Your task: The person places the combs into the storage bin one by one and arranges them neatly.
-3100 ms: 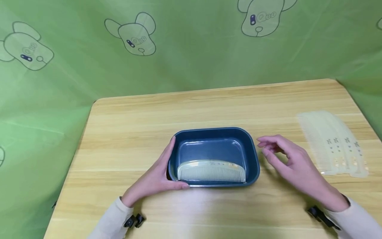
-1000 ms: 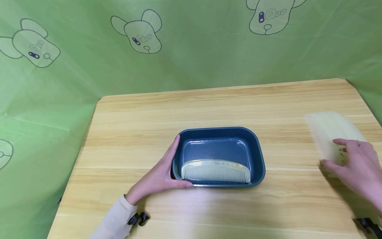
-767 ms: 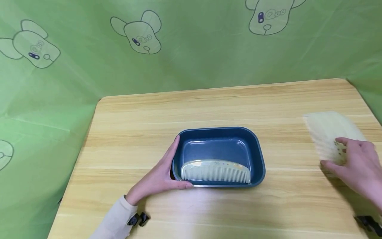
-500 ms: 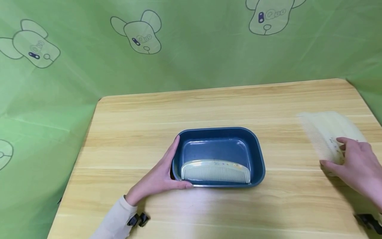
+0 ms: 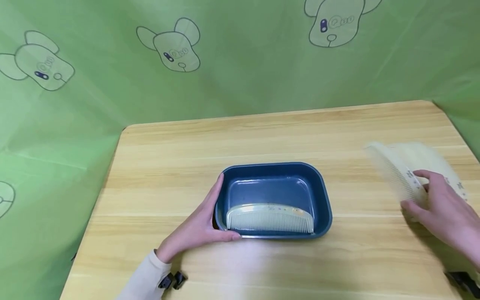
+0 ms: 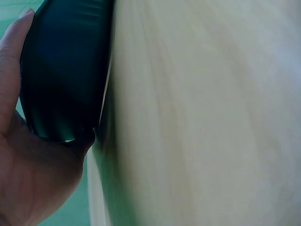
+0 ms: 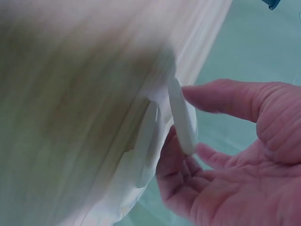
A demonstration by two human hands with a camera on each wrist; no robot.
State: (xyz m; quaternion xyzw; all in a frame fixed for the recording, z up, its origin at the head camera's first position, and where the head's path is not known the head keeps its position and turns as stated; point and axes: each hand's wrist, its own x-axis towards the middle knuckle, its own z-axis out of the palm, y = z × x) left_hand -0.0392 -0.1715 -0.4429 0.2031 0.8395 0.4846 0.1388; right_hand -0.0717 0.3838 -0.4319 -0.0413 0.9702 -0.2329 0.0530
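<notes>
Combs [image 5: 425, 155] are lying overlapped on the right of the table [image 5: 180, 160]; in the head view, the right hand [image 5: 446, 208] is pinching one pale comb [image 5: 398, 164] at a tilt, while the left hand [image 5: 195, 228] is clasping the left end of a blue tray [image 5: 270, 166], another comb [image 5: 270, 209] lying inside. In the left wrist view, that hand is curving round the tray; in the right wrist view, the other is gripping its comb.
</notes>
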